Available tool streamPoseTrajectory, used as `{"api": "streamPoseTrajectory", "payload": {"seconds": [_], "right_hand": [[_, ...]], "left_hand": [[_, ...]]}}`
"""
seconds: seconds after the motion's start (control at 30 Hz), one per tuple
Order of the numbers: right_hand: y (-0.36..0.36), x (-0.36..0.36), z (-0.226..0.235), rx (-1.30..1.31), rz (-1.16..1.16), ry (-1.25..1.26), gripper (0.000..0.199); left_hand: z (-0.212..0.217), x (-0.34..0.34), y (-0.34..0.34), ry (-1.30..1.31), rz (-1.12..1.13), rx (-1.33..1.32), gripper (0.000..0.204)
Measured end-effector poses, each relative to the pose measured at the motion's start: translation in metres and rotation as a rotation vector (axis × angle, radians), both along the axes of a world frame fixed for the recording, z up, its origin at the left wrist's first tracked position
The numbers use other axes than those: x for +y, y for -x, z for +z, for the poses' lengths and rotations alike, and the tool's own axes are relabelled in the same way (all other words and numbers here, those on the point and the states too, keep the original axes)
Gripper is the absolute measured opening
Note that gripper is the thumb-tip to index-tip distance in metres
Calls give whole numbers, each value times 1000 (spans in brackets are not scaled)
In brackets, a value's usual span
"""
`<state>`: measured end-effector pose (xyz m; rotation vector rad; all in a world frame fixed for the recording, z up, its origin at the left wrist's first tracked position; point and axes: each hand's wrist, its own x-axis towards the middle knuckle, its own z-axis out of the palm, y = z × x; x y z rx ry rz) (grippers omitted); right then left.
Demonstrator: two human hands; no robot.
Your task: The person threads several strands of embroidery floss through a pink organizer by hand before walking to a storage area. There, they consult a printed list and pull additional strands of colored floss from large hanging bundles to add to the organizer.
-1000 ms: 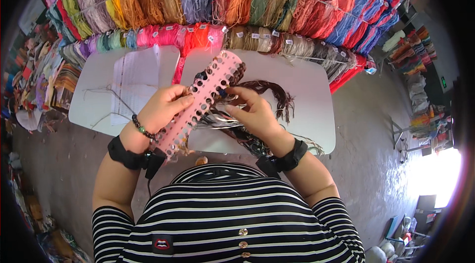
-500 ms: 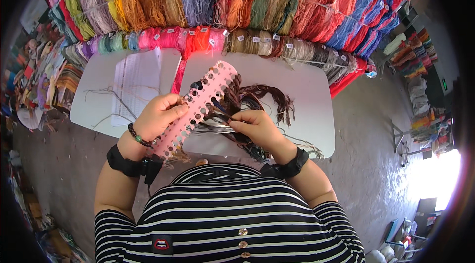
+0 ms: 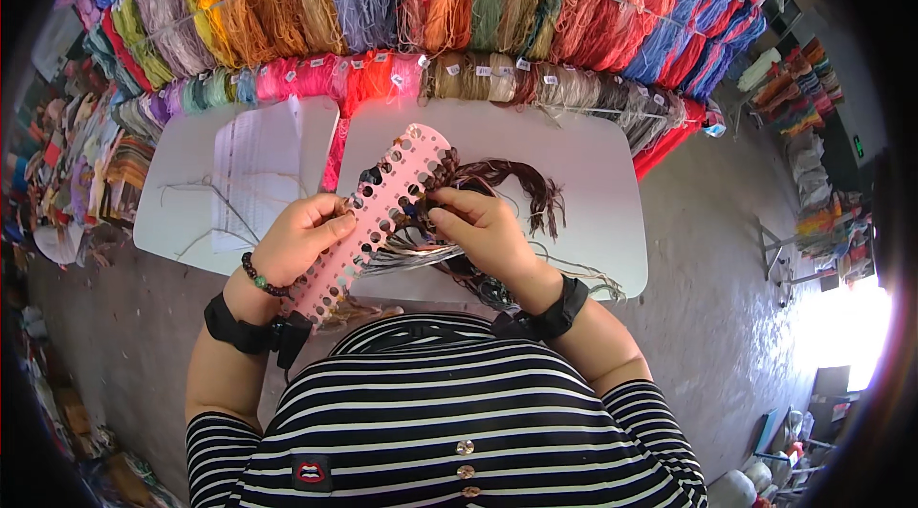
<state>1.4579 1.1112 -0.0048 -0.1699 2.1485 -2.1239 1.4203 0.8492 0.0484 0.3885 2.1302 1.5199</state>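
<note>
Left hand [image 3: 298, 242]: palm turned inward, wrist slightly bent, thumb laid over the near face; its grip is clamped on the left edge of a pink perforated card [image 3: 375, 209]. The card lies at the centre of the frame, tilted, its upper end leaning right. Right hand [image 3: 492, 232]: fingers bent, thumb and forefinger almost together at the card's right edge, beside the threaded holes; whether this grip is closed on a strand cannot be told. Dark brown threads [image 3: 547, 202] curve from the card toward centre right; pale grey strands [image 3: 390, 263] hang below it. Beneath is a white desk [image 3: 598, 187]. Printed sheets [image 3: 251, 159] lie at left. Coloured skeins [image 3: 363, 1] hang across the top.
</note>
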Motion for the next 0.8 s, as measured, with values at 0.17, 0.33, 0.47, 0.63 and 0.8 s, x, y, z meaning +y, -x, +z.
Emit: {"api": "streamPoseTrajectory", "payload": {"seconds": [0.17,0.33,0.47,0.63,0.8], "right_hand": [[2,-3,4,-86,58,116,27],[3,3,-3,66,9,-59,17],[3,6,-1,68,-7,-90,15],[0,13,-4,166,-45,-143,10],[0,21,-7,108,32,-152,12]], "left_hand": [[-10,-4,3,-42,9,-69,17],[-13,-4,3,-51,23,-61,18],[-13,-4,3,-64,47,-77,18],[-13,-12,8,-62,61,-62,17],[-3,-13,5,-8,13,-37,19]]}}
